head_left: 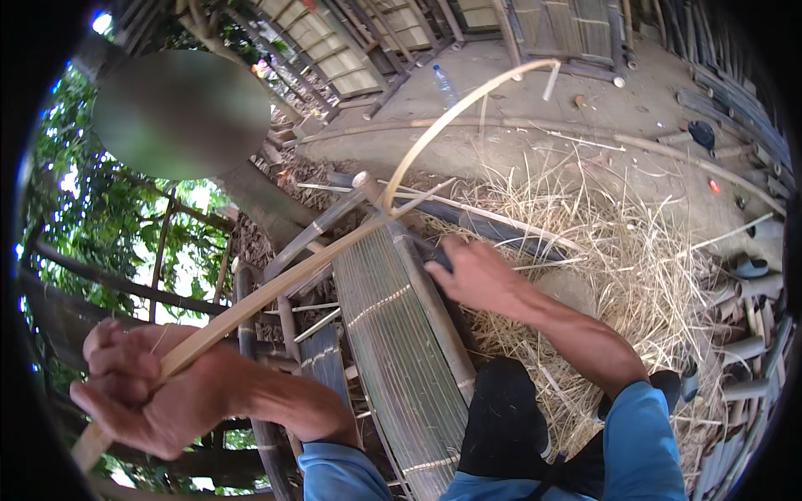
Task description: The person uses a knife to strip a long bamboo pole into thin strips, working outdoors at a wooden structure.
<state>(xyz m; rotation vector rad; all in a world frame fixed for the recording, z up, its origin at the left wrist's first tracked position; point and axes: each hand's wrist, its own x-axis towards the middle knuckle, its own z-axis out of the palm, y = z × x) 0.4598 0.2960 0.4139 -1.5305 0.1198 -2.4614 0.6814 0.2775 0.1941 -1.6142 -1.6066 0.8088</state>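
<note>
Bamboo strip [276, 295] in left fingers [125, 363]

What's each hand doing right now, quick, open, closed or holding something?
Left hand: closed, holding a pale bamboo strip.
Right hand: closed on a dark, handle-like object, partly hidden.

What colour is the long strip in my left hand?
The long strip is pale yellowish tan, best seen in the head view.
</note>
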